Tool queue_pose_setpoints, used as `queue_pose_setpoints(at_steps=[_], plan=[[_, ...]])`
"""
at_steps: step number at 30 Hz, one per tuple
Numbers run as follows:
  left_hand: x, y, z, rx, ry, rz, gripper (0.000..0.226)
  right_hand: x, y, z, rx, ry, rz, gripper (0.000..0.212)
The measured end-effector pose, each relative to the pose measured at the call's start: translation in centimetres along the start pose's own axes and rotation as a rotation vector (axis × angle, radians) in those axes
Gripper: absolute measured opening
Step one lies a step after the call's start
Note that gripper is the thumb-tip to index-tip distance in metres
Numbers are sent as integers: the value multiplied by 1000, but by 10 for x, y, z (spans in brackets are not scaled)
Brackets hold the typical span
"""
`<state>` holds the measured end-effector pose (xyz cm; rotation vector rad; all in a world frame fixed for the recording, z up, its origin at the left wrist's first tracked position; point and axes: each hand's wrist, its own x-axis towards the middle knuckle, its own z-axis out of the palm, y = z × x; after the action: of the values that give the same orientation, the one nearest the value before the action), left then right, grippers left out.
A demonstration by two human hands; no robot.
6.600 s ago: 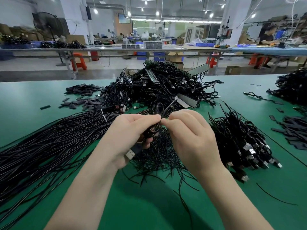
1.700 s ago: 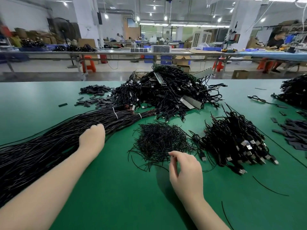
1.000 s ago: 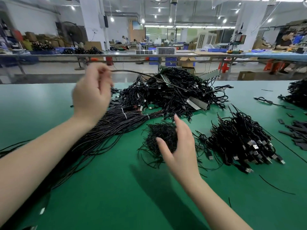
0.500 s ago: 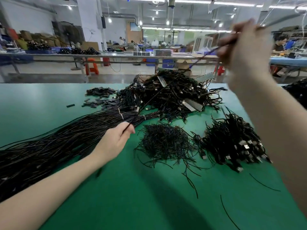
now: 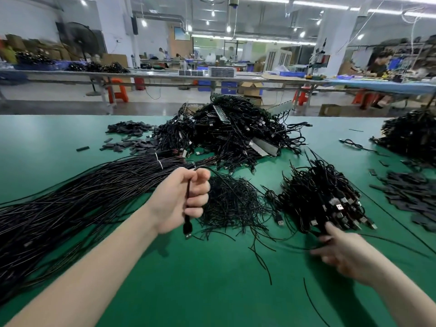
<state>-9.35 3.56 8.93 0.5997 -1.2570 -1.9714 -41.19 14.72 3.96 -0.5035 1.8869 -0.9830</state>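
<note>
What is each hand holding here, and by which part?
The left hand grips a black cable just above its plug, which hangs below the fist. The right hand is blurred at the cable pile; whether it holds anything cannot be told.

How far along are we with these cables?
Done: a pile of coiled cables lies at right, the blurred right hand at its near edge. In hand: the left hand grips one loose cable, plug hanging below. Left to do: the big bundle of straight cables, likely many.

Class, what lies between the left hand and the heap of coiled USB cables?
A loose pile of short thin black strands, shown in the head view.
</note>
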Motion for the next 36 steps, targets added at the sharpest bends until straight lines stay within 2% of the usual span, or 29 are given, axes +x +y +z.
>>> queue_pose_setpoints(at_steps=[2,3,5,6,7,8,9,10,12,14,17,21,27,30,33,34,36], plan=[[5,-1,13,18,-17,-9,21,-10,-1,2,-550,-9,8,72],[7,-1,18,31,-26,-21,23,-15,-6,4,-773,29,-44,77],[12,-2,29,53,-63,-58,27,-25,-21,11,-1009,182,-309,70],[14,-2,34,77,-86,-80,29,-29,-28,17,-992,234,-511,60],[16,-3,39,115,-113,-100,32,-35,-35,27,-871,233,-730,48],[18,-4,44,166,-144,-118,34,-43,-45,40,-726,160,-912,37],[20,-4,49,221,-174,-131,35,-51,-54,52,-622,42,-1026,38],[22,-3,53,265,-197,-138,35,-55,-63,62,-549,-71,-1088,49],[25,2,55,305,-203,-142,38,-55,-76,77,-444,-229,-1119,53],[27,8,49,354,-183,-162,49,-49,-82,87,-354,-263,-1153,48],[30,9,40,427,-169,-195,59,-40,-82,101,-323,-118,-1235,51],[36,4,34,567,-72,-181,65,-31,-83,108,-481,126,-1489,57],[40,-1,35,744,10,-194,47,-39,-79,115,-486,302,-1697,40],[41,-3,35,749,35,-121,38,-45,-80,116,-697,314,-1660,38],[39,0,33,719,84,-23,23,-53,-85,109,-781,86,-1435,21],[38,2,32,700,103,3,18,-54,-86,106,-781,53,-1395,16],[36,6,31,635,162,53,13,-56,-88,102,-750,38,-1406,22]])
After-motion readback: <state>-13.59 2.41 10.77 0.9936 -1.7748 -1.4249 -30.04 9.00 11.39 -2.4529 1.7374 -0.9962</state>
